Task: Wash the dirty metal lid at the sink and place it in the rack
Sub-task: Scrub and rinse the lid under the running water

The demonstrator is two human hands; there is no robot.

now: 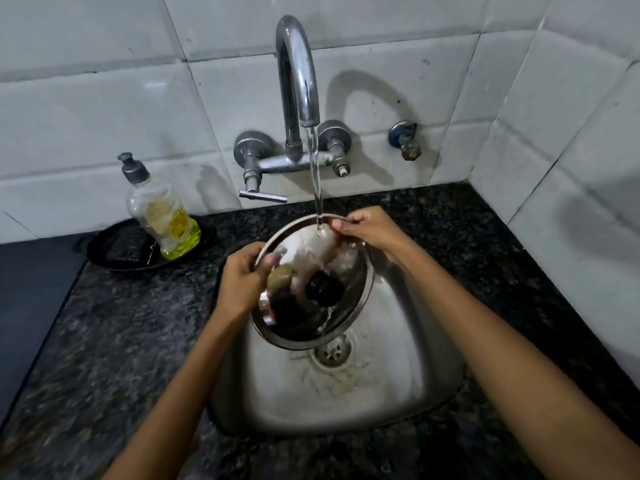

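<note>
The metal lid (332,271) hangs tilted over the one steel sink (398,375), gripped at its rim from both sides. The left hand (242,282) clasps the near-left edge; the right hand (370,230) pinches the far edge, just beside the single stream of water (317,174) falling from the one curved tap (298,74). The lid's one black knob (323,289) sits between the two hands. Left of the left hand, one dish-soap bottle (162,216) leans in a dark dish (114,251).
</note>
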